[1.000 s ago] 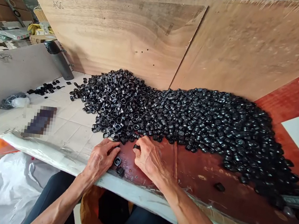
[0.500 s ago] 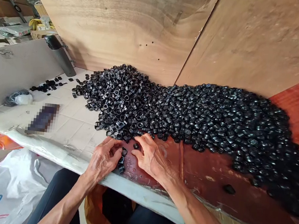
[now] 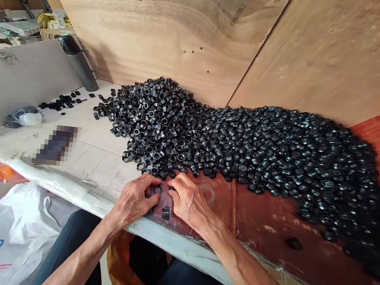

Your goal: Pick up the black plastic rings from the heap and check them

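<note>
My left hand (image 3: 137, 197) is at the front of the bench, its thumb and fingers curled round a small black plastic ring (image 3: 157, 190). Just to its right, my right hand (image 3: 190, 201) pinches a small black plastic piece, mostly hidden by the fingertips. Between the hands, nearer the bench edge, lies a loose black cap-like part (image 3: 166, 213). Another dark part shows partly under my left hand. Right behind the fingers begins a heap of black rings (image 3: 157, 125), which runs into a heap of black round caps (image 3: 277, 157) on the right.
Wooden boards (image 3: 175, 31) stand behind the heaps. A dark bottle (image 3: 81, 68) leans at the left back, near scattered black bits (image 3: 60, 102) and a plastic bag (image 3: 24, 117). A single black piece (image 3: 294, 243) lies on the red surface at right. A white sack (image 3: 0, 240) is below the bench.
A black part now lies loose between my hands, nearer the edge. My right fingers have closed on the small piece that showed between them before. The view has shifted slightly.
</note>
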Demonstrator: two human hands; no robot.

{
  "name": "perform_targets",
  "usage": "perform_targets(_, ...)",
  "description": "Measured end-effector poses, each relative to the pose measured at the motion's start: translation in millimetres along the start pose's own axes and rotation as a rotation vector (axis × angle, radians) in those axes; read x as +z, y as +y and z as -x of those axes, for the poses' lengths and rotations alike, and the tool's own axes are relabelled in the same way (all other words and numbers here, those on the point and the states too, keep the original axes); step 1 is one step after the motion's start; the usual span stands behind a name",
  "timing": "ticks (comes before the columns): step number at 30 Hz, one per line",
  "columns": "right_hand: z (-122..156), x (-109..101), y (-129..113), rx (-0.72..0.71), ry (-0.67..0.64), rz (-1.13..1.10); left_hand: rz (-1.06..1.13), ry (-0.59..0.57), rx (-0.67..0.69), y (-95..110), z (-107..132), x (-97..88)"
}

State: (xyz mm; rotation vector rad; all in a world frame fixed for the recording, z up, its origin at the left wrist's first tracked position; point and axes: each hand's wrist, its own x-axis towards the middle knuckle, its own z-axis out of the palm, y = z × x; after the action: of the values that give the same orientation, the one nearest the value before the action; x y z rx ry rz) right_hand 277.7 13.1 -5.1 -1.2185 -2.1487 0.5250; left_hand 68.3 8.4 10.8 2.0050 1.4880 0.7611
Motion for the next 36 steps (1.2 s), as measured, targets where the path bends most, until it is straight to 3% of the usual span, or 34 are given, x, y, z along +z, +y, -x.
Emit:
perform_targets(6, -4.5, -5.5, -11.0, 0.03, 0.17, -0.29, 0.173, 0.031, -0.013, -4.3, 5.4, 6.1)
perform_targets(14, -10.0, -11.1, -22.5, 0.142, 0.037, -0.478, 0.261, 0.053, -0.023, -1.2, 6.2, 1.9)
perform_targets(20, -12.3, -10.9, -24.0, 0.221, 0.107, -0.484, 0.454, -0.035, -0.015, 1.7, 6.9, 1.2)
perform_targets(25, -12.3, -14.7, -25.5, 0.216, 0.083, -0.502, 0.459, -0.007, -0.049, 1.9, 6.2, 0.6)
perform_targets(29, -12.2, -14.2, -25.6, 0.206, 0.09, -0.506, 0.419, 0.025, 0.032, -0.9, 6.5, -0.2)
perform_targets(36, -16.0, -18.0, -22.2, 0.542, -0.018, -0.855, 0.582, 0.027, 0.017, 2.5, 6.0, -3.2)
